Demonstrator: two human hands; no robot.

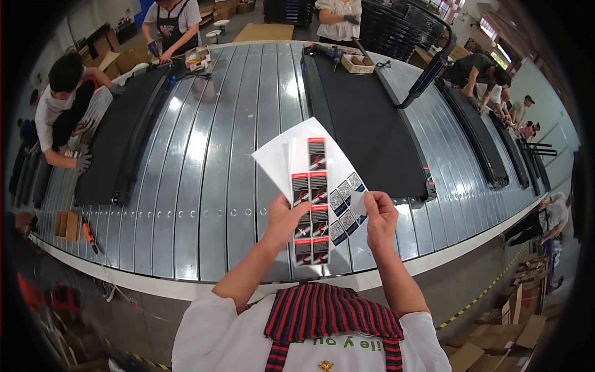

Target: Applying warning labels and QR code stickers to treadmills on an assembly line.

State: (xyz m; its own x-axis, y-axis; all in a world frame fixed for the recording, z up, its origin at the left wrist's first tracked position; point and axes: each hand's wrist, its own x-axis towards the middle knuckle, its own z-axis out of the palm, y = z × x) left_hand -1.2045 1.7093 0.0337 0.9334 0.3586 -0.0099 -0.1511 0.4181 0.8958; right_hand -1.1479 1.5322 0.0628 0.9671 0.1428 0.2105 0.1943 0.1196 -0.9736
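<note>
Above the conveyor (204, 186), both hands (331, 217) pinching sticker sheets (313, 186).

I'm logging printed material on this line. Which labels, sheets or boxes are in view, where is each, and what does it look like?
Sticker sheet: held up by left hand and right hand; white backing, red-black-white rectangular labels, small blue-edged squares.
Small open box: on the far black treadmill deck; tan cardboard.
Flattened cartons: floor, lower right; brown.
</note>
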